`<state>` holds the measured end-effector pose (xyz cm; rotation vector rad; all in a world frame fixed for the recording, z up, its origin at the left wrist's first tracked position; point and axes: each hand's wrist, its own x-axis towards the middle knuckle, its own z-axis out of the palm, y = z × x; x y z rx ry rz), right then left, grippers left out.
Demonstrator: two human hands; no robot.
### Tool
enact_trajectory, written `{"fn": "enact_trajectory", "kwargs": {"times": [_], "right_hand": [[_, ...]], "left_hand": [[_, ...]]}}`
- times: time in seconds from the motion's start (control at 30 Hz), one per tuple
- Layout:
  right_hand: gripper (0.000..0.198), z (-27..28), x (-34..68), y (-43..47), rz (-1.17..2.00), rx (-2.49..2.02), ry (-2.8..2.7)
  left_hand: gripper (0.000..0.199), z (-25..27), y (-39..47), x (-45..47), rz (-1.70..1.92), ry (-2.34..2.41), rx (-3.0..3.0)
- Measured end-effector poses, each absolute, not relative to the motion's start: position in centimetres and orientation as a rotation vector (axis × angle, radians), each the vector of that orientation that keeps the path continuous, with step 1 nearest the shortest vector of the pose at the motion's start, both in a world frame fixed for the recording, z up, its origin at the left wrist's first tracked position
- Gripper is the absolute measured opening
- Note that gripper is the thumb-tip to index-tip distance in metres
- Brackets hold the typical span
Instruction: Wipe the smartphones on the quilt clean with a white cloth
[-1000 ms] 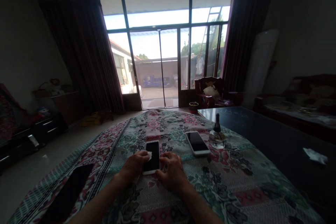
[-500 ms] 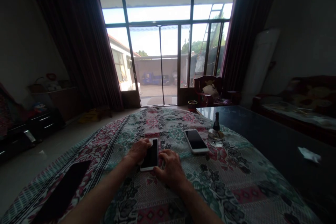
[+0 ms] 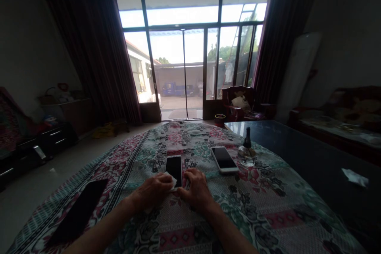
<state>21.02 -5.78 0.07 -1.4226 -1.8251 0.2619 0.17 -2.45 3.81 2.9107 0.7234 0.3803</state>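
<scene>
A white-framed smartphone (image 3: 175, 166) with a dark screen lies flat on the patterned cloth, its lower left part covered. My left hand (image 3: 159, 186) is closed on a crumpled white tissue (image 3: 172, 181), which presses against the lower part of that screen. At the phone's lower right corner, my right hand (image 3: 196, 188) grips the edge, thumb at the bottom and curled fingers along the side. A second white smartphone (image 3: 224, 159) lies to the right, with a clear round bottle (image 3: 246, 155) with a black top just beyond it.
The floral cloth (image 3: 202, 230) covers the surface under my hands. A long black strip-like item (image 3: 79, 210) lies at the left. On the dark table (image 3: 297, 154) to the right rests a crumpled white tissue (image 3: 355, 177). Beyond stand a wooden armchair (image 3: 239, 103) and glass doors (image 3: 181, 75).
My left hand has slid the tissue from the upper part of the phone's screen down toward its bottom edge. My right hand stays at the phone's corner. The view has shifted slightly.
</scene>
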Motion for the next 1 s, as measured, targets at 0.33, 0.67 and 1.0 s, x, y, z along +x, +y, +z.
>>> {"fn": "enact_trajectory", "kwargs": {"times": [0.33,0.67,1.0], "right_hand": [[0.039,0.3,21.4,-5.7,0.308,-1.436,-1.878],[0.043,0.0,21.6,-5.5,0.293,-1.426,-1.894],[0.047,0.4,21.6,-5.9,0.297,-1.393,-1.937]], "left_hand": [[0.029,4.6,-0.6,1.1,0.343,0.839,2.916],[0.014,4.7,-1.6,3.7,0.303,0.775,2.923],[0.027,4.6,-3.8,-0.4,0.289,0.712,2.833]]}}
